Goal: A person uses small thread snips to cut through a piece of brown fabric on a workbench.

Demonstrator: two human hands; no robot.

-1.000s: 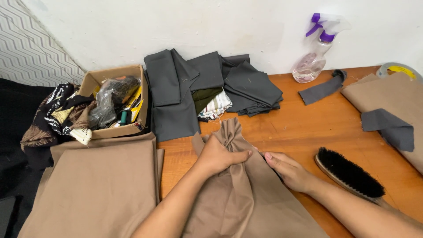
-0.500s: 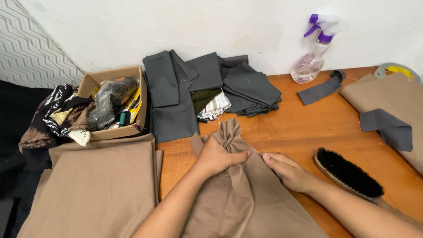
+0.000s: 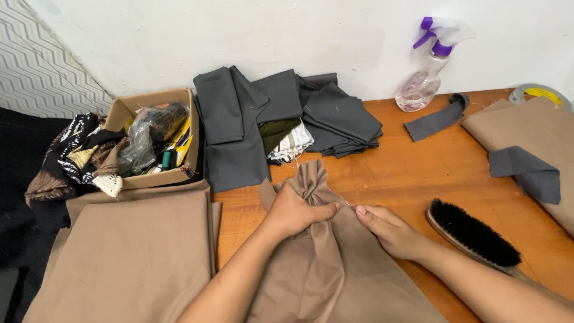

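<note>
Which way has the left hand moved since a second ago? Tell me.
No. The left hand still grips the bunched tan fabric, in the same place relative to the brush.

Under my left grip [image 3: 296, 210] and right grip [image 3: 388, 230] the cloth [image 3: 335, 275] is plain tan-brown, the same shade as the folded stack [image 3: 131, 251] beside it, and the desk [image 3: 406, 173] is warm orange-brown wood. The folded fabrics [image 3: 281, 113] at the back are dark grey, with one olive piece and one pale striped piece among them. The brush [image 3: 472, 233] has black bristles, the spray bottle [image 3: 427, 78] is clear with a purple top, and the wall panel [image 3: 36, 66] carries a grey-and-white zigzag pattern.
</note>
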